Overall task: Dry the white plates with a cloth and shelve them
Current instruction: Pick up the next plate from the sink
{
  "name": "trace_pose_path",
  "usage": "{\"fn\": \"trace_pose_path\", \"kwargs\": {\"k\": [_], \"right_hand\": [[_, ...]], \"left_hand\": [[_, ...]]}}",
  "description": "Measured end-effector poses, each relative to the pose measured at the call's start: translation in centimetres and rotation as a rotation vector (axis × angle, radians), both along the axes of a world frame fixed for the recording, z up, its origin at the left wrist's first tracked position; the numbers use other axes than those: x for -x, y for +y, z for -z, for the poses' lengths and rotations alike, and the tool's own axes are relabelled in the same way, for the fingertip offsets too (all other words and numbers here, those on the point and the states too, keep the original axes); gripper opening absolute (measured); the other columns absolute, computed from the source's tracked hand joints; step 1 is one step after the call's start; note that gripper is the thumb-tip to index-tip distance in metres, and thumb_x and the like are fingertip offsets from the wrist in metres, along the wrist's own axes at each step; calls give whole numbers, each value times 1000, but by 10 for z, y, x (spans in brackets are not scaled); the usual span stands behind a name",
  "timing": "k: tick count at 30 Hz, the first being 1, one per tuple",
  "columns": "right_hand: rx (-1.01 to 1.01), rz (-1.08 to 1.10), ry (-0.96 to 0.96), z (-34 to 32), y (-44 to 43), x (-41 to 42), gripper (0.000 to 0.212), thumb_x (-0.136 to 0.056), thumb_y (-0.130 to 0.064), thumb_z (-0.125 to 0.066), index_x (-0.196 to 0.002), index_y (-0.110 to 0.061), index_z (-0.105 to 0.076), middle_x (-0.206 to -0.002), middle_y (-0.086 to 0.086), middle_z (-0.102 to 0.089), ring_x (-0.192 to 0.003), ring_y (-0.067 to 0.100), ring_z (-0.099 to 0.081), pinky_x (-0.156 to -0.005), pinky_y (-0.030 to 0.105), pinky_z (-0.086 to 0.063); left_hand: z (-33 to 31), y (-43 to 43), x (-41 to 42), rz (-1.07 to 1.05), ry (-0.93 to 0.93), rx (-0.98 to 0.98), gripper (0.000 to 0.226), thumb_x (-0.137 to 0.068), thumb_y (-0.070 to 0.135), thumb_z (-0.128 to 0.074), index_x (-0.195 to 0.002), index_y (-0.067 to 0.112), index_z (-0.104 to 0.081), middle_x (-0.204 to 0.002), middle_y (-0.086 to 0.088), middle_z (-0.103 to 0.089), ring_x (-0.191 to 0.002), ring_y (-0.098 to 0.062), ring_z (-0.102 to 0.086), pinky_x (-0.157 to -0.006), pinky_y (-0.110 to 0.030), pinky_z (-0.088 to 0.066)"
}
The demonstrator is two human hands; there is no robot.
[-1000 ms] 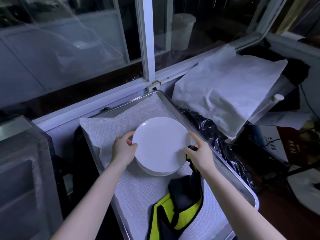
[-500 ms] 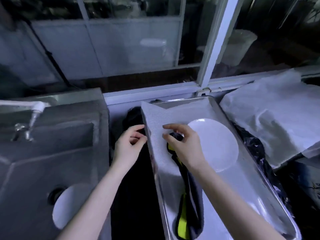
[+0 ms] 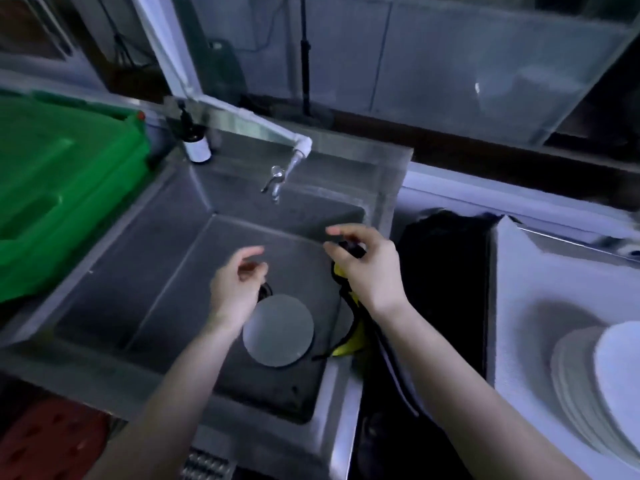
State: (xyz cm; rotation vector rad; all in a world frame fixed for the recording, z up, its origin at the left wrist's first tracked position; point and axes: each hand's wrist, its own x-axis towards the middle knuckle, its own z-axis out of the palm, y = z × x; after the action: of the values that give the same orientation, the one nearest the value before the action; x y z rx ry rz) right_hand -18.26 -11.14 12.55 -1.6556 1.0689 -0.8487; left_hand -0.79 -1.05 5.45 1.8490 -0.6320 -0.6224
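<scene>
A white plate [image 3: 278, 330] lies flat on the bottom of the steel sink [image 3: 166, 271]. My left hand [image 3: 235, 289] hovers just above its far left edge, fingers loosely curled and holding nothing. My right hand [image 3: 367, 268] is over the sink's right side and grips a black and yellow cloth [image 3: 349, 337], which hangs down beside the plate. At the far right a stack of white plates [image 3: 595, 368] rests on a white liner in a metal tray [image 3: 568, 237]. The frame is blurred by motion.
A tap [image 3: 277, 178] juts over the sink's back wall, with a dark bottle [image 3: 195, 140] on the ledge to its left. A green plastic crate [image 3: 59, 188] stands left of the sink. A dark gap [image 3: 440, 271] separates sink and tray. Windows run behind.
The view has swung left from the tray to the sink. Both hands let go of the plate stack and moved over the sink; my right hand took the cloth along.
</scene>
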Motion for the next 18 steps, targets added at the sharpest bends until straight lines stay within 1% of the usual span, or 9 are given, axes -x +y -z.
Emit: {"fn": "trace_pose_path", "kwargs": {"k": [2, 4, 7, 8, 11, 14, 15, 17, 18], "right_hand": [[-7, -14, 45, 20, -5, -28, 18, -87, -14, -71, -100, -25, -73, -96, -6, -66, -82, -4, -61, -70, 3, -42], [-10, -30, 146, 48, -11, -49, 19, -88, -11, -69, -104, -20, -72, -95, -12, -61, -79, -9, -58, -65, -3, -38], [-90, -46, 329, 101, -18, -72, 22, -90, -7, -63, -110, -13, -70, -99, -3, -59, -67, -6, -55, -55, -2, -39], [-128, -52, 382, 120, -19, -78, 23, -91, -8, -62, -112, -12, -69, -95, -5, -58, -61, -7, -56, -51, -1, -39], [-249, -70, 474, 172, -20, -96, 26, -90, -11, -65, -116, -10, -68, -83, -17, -51, -56, -23, -52, -46, -1, -37], [-335, -105, 614, 222, -21, -110, 31, -90, -16, -66, -121, -14, -64, -93, -4, -63, -47, -7, -54, -46, 2, -39], [-356, -125, 672, 236, -21, -115, 33, -91, -18, -65, -123, -16, -62, -98, -1, -65, -51, -5, -54, -51, 5, -43], [-421, -170, 781, 264, -21, -122, 37, -92, -19, -61, -129, -17, -56, -103, 3, -64, -65, 8, -60, -67, 24, -55], [-460, -186, 817, 277, -21, -125, 39, -93, -17, -59, -132, -16, -53, -106, 7, -65, -73, 17, -64, -72, 32, -57]], "left_hand": [[15, 7, -25, 0, 0, -40, 32, -94, 10, -65, -106, 40, -67, -92, -3, -72, -81, -20, -68, -81, -38, -54], [33, 10, -46, 30, -2, -99, 32, -95, 12, -65, -104, 43, -66, -88, 0, -70, -79, -17, -67, -76, -31, -54], [67, 10, -68, 104, 1, -220, 28, -95, 16, -65, -106, 41, -63, -87, 15, -67, -82, -8, -66, -71, -18, -46], [81, 9, -74, 118, 20, -250, 27, -95, 15, -65, -108, 39, -63, -88, 17, -66, -83, -7, -65, -72, -18, -46], [127, 6, -88, 155, 109, -355, 26, -93, 17, -64, -110, 37, -63, -91, 15, -65, -84, -2, -63, -69, -19, -46], [174, 4, -99, 170, 189, -455, 25, -93, 14, -61, -110, 33, -64, -98, 7, -66, -95, -15, -64, -75, -25, -48], [189, 3, -102, 175, 190, -488, 26, -93, 14, -60, -111, 32, -65, -98, 6, -65, -96, -17, -64, -74, -23, -47], [217, 4, -105, 201, 175, -557, 29, -94, 15, -59, -117, 30, -66, -98, 7, -63, -97, -17, -63, -69, -17, -42], [229, 4, -106, 233, 163, -582, 30, -95, 15, -58, -121, 29, -65, -101, 5, -62, -99, -17, -62, -70, -19, -41]]}}
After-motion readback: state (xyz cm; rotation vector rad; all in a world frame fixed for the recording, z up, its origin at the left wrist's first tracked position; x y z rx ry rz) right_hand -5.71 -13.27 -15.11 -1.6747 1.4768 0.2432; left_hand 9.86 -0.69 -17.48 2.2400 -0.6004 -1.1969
